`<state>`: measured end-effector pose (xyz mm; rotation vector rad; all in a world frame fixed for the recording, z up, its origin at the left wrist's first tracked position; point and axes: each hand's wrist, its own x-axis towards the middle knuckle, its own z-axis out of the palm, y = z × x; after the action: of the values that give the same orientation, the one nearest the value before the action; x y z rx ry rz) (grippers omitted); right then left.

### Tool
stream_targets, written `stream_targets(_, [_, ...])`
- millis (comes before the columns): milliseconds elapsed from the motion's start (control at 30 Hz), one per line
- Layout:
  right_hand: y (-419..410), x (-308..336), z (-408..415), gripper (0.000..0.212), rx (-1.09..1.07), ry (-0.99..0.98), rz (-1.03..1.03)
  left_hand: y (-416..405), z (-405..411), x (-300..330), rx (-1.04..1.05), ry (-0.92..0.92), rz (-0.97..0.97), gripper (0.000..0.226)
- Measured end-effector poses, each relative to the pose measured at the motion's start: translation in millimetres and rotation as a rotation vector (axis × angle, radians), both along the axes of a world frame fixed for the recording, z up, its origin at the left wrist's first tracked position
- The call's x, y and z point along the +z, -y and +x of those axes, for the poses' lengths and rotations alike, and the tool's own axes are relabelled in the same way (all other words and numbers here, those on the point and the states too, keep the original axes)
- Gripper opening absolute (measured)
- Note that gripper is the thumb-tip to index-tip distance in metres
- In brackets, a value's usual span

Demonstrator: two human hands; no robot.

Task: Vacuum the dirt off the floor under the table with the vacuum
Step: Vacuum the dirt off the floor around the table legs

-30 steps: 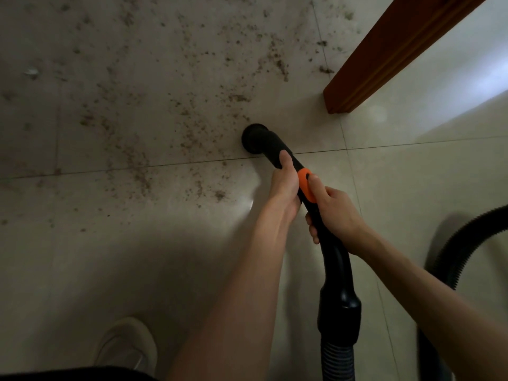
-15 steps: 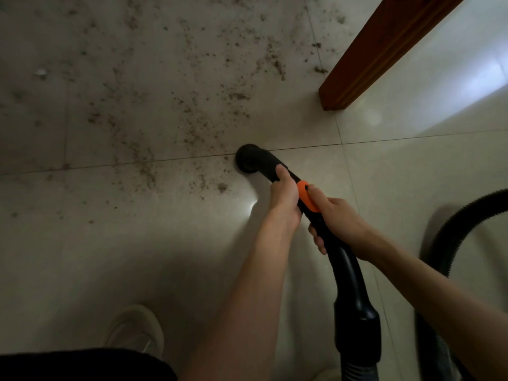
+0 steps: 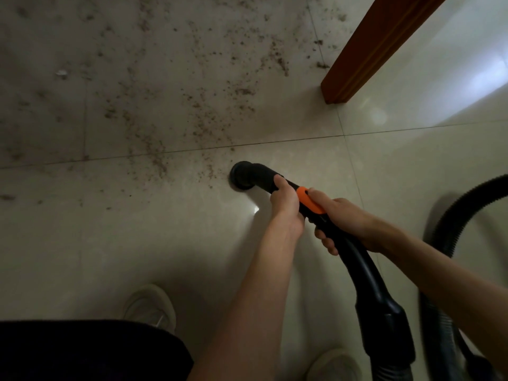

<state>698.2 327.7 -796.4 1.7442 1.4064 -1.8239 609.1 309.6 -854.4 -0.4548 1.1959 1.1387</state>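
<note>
We gripped the black plastic vacuum wand (image 3: 365, 273) with both hands, and its round black nozzle mouth (image 3: 243, 176) sat flat against the pale glossy tiled floor (image 3: 110, 243), just our side of the thin grout line (image 3: 275, 143) running across the tiles. Our left hand (image 3: 286, 207) was wrapped over the wand just behind the nozzle mouth, fingers curled around the tube and pressed together, thumb lying along the top towards the nozzle. Our right hand (image 3: 343, 218) held the wand directly behind the left, fingers curled under the tube with their tips showing below it, and the thumb pressed onto the orange plastic slider (image 3: 309, 200) on the wand's upper side. The 2 hands were just beside each other, with the slider between them.

The scattered brown dirt specks (image 3: 209, 116) lay beyond the nozzle mouth, thickest past the grout line and trailing off to its left; a few crumbs sat right beside the mouth. The reddish-brown wooden table leg (image 3: 365, 53) stood beyond the nozzle mouth and to its right, well apart from it, with more specks near its foot. The ribbed black vacuum hose (image 3: 453, 215) curved along the floor right of the wand. Behind the nozzle mouth, nearest us, were 2 off-white shoes (image 3: 151, 306) and a dark garment edge (image 3: 82, 350).
</note>
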Motion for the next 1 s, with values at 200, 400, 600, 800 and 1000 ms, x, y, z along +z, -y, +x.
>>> stream_targets(200, [-0.2, -3.4, -8.0, 0.052, -0.017, -0.021, 0.042, -6.4, -9.7, 2.8, 0.008, -0.021, -0.001, 0.058])
stream_targets(400, [-16.0, -5.7, -22.3, 0.053, -0.105, -0.043, 0.111, -32.5, -25.9, 9.6, -0.038, -0.041, 0.033, 0.057])
stream_targets(600, [-22.1, -7.9, -33.3, 0.052, -0.105, -0.044, 0.118, -39.8, -36.1, 9.2, -0.033, -0.053, 0.039, 0.054])
stream_targets(800, [-19.9, -3.5, -28.2, 0.053, 0.0, -0.032, 0.038, -22.4, -28.3, 4.3, 0.01, -0.055, 0.007, 0.058])
stream_targets(1000, [-6.6, -0.6, -27.4, 0.057, 0.11, -0.017, -0.039, 3.1, -22.4, -0.3, 0.093, -0.062, -0.074, 0.059])
